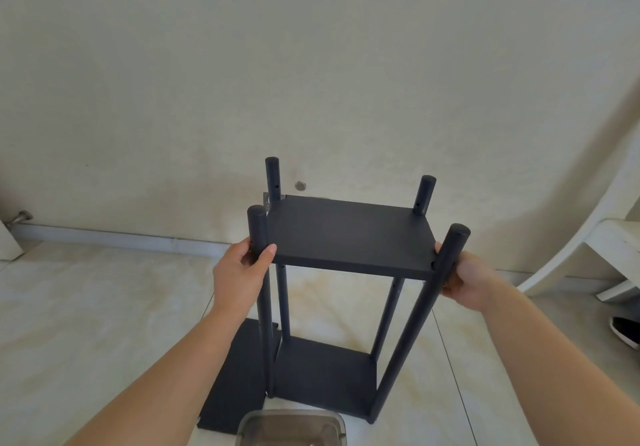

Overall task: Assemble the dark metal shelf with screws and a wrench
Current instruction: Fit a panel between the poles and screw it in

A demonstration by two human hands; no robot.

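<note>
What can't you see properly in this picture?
Head view only:
- Grey metal tray: cut off by the bottom edge; contents unclear.
- Flat dark panel on the floor: partly hidden by the dark metal shelf.
- Right hand: fingers hidden behind the shelf's post.
- Screws: too small to tell.

A pale tiled floor (104, 307) with yellowish stains fills the lower half of the frame. At lower centre the dark metal shelf (349, 237) stands upright on it. Just left of the shelf's base a flat dark panel (235, 383) lies on the tiles. A metal tray (291, 426) sits at the bottom edge. At far right are a white chair (613, 255) and a black shoe (625, 331).
</note>
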